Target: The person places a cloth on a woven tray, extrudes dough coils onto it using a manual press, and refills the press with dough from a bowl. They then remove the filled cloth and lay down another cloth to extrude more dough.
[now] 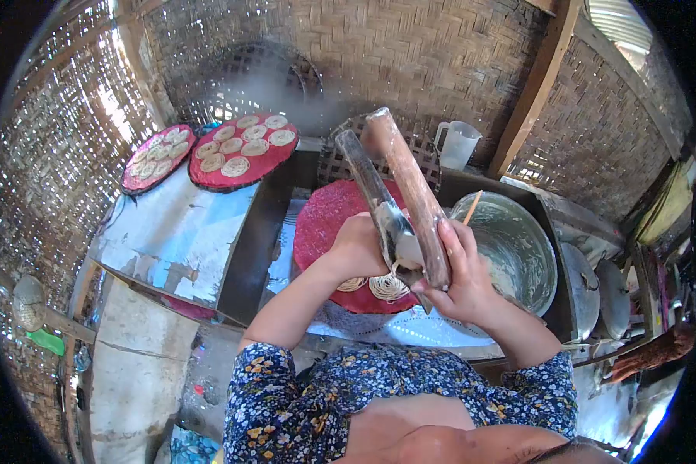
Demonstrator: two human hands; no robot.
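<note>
Holding a wooden press (416,197) over the red tray's (325,201) 4 o'clock edge: left hand (361,246) gripping the dark handle (369,179), right hand (469,280) gripping the brown handle (402,158), fingers closed, presumably for opposed squeezing. Strand coils (389,288) lie at the tray's 5 to 6 o'clock, probably for collection. Pot (510,243) at 3 o'clock of press, likely for reach.

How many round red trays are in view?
3: the far-left tray, the neighbouring tray just right of it, and the centre tray, partly covered by the long-handled tool. Any others stacked beneath would be hidden.
</note>
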